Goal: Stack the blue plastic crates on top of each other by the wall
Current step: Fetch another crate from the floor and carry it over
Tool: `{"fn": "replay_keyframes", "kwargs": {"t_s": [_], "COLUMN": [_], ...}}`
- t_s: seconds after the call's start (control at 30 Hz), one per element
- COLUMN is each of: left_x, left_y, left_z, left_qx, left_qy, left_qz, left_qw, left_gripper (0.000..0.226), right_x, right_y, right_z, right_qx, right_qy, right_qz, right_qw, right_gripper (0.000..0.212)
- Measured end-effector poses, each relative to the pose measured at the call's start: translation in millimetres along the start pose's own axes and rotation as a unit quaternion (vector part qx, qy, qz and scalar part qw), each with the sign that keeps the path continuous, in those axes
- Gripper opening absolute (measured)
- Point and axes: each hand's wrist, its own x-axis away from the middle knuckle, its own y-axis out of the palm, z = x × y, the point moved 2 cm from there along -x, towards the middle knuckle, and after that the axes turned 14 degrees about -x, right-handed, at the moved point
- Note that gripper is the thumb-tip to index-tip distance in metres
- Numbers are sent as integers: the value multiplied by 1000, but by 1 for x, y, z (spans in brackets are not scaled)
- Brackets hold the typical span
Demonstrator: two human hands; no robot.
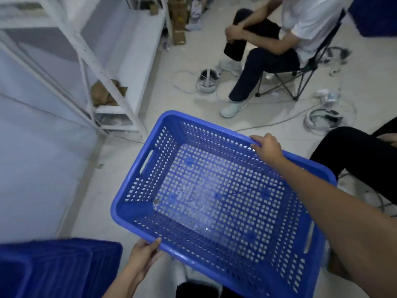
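I hold a blue perforated plastic crate (137, 168) in the air over the floor, its open side up and tilted. My left hand (144, 252) grips its near long rim. My right hand (266, 147) grips the far long rim, with my forearm lying across the crate's right end. A stack of blue crates (64, 265) stands at the bottom left, close to the pale wall (32, 168). The held crate is to the right of that stack and apart from it.
A white metal shelf frame (103, 82) stands along the wall at the back left. A person sits on a folding chair (300, 74) at the back right, and another person's dark-trousered leg (354, 151) is at the right. Headsets (207, 82) and cables lie on the floor. More blue crates (376, 14) show top right.
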Motion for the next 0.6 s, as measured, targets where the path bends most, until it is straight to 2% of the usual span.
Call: {"fn": "replay_keyframes", "kwargs": {"t_s": [0.27,0.6], "left_x": [90,192], "left_y": [-113,-282], "left_z": [0,-39], "left_qx": [80,215], "left_qy": [56,115], "left_qz": [41,56], "left_qw": [994,968], "left_gripper": [21,24], "right_x": [23,93], "right_y": [24,103], "right_z": [-186,-447], "right_qx": [29,78], "right_qy": [-131,-283], "right_qz": [-23,-70], "right_qw": [991,953], "right_gripper": [40,38]}}
